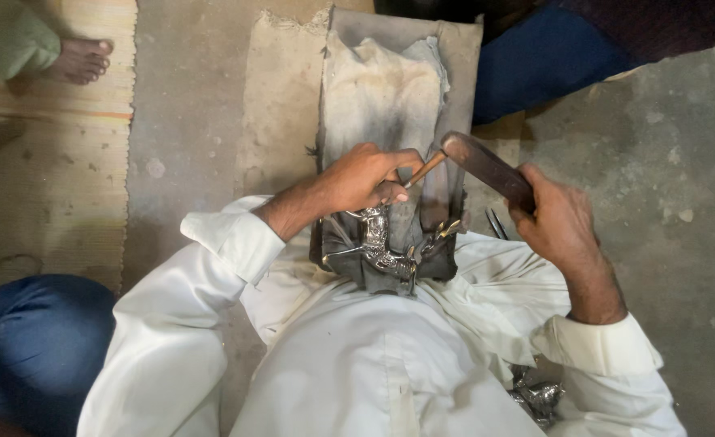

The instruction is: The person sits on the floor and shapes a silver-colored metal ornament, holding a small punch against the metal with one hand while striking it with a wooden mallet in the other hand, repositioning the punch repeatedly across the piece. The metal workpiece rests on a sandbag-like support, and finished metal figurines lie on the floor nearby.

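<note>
- Our left hand [367, 176] is curled almost closed, the fingers folded down around the thin brown handle of a small chisel-like tool [425, 169], whose upper end sticks out up and to the right from between the fingers.
- The same hand presses down on the top of a shiny silver metal figurine [380, 247], which lies on a dark padded block [454, 57] covered with a pale grey cloth [378, 89], just in front of our lap.
- The left forearm comes in from the lower left, with the white sleeve cuff folded back at the wrist and the wrist bent slightly down.
- Our right hand [558, 218] is closed tightly around the near end of a dark flat wooden mallet [487, 166], with the thumb along its upper side.
- The far end of the mallet is touching or just above the tool's handle tip; we cannot tell which.
- The right forearm rises from the lower right, wrist cocked to the left.
- A pair of thin metal tweezers [497, 223] lies just right of the block, below the mallet.
- Another silver metal piece [538, 398] rests near our right elbow.
- A bare foot [81, 58] of another person shows at the far left, on a woven mat [58, 162].
</note>
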